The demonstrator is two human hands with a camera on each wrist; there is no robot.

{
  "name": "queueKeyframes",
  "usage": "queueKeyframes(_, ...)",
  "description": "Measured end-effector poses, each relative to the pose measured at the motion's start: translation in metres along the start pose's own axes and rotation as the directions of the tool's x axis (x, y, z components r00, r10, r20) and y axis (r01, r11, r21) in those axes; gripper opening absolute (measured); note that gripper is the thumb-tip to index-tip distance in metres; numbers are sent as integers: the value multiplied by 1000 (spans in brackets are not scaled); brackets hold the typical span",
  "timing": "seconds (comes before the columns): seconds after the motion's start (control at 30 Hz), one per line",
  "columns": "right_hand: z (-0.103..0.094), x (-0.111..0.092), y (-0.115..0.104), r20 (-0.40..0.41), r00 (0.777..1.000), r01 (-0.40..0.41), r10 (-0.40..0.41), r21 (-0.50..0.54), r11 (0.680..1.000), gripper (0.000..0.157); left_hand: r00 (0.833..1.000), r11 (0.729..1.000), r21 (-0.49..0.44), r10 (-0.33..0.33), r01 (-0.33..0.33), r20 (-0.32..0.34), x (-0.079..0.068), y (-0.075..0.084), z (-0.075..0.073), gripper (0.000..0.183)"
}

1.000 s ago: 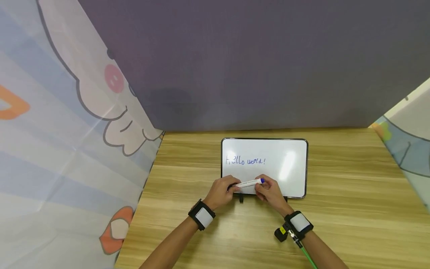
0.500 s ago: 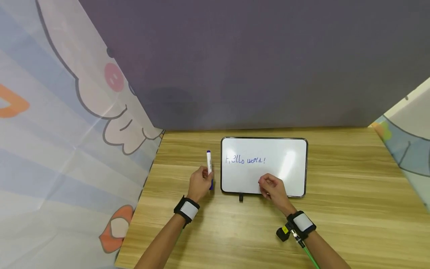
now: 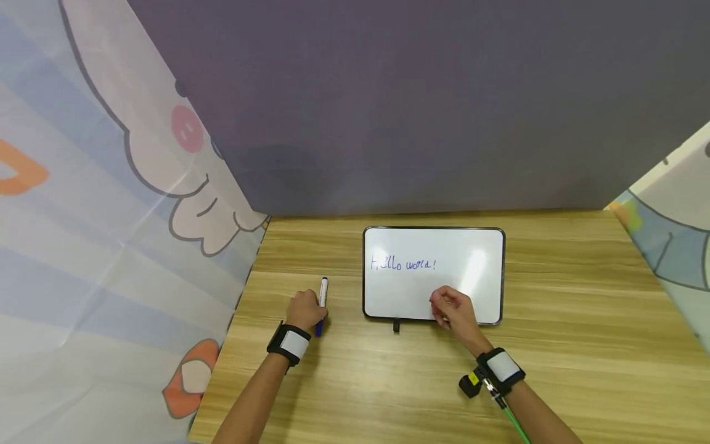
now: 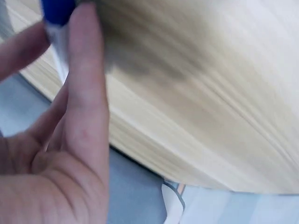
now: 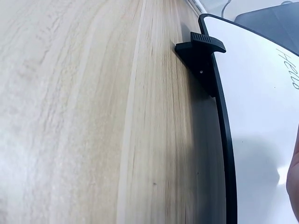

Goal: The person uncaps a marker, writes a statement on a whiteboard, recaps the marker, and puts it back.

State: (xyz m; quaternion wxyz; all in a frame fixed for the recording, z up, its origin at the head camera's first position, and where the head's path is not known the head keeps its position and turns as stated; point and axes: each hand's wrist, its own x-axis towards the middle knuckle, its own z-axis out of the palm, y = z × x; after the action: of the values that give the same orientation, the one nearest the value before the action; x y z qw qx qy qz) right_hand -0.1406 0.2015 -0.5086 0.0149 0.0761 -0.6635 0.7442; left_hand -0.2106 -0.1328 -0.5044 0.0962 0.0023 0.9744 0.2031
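Observation:
My left hand (image 3: 305,309) grips a white marker (image 3: 323,290) with blue ends between thumb and fingers, over the wooden table left of the whiteboard. In the left wrist view the marker's blue end (image 4: 58,10) shows past the fingertips. A black-framed whiteboard (image 3: 399,295) bears the blue handwriting "Hello world!" (image 3: 403,263). Over its lower edge, right of the middle, my right hand (image 3: 456,311) hovers with loosely curled fingers and no object in them. Only a sliver of that hand (image 5: 294,184) enters the right wrist view.
A black foot (image 5: 198,58) props the whiteboard's lower edge off the table. The wooden table (image 3: 577,296) runs back to a dark grey panel (image 3: 388,123). Cartoon-printed sheets (image 3: 111,277) hang at both sides. A green cable (image 3: 516,419) trails from the right wrist.
My left hand has carried the marker from above the whiteboard out to the left and down towards the table, turning it upright in view. My right hand has let go of it and stayed over the board.

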Motion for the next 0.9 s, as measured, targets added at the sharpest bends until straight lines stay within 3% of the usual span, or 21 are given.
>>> queueKeyframes(0.27,-4,-1,-4,-64,997,-48,46,-25,999,31,998,999,39,20,-22,65,-1,-2,-10,25)
queueKeyframes(0.43,-6,-1,-3,-91,995,-43,41,-21,999,32,995,999,48,12,-17,96,2,3,-9,24)
queueKeyframes(0.63,-7,2,-5,-184,983,-20,20,-3,1000,26,993,999,40,32,-37,115,7,6,-6,25)
queueKeyframes(0.73,-6,1,-7,-249,968,24,-23,1,1000,28,991,999,30,19,-23,130,6,5,-7,30)
queueKeyframes(0.9,-11,1,-12,-381,915,146,-136,-2,989,32,994,1000,24,3,-5,107,9,6,-10,46)
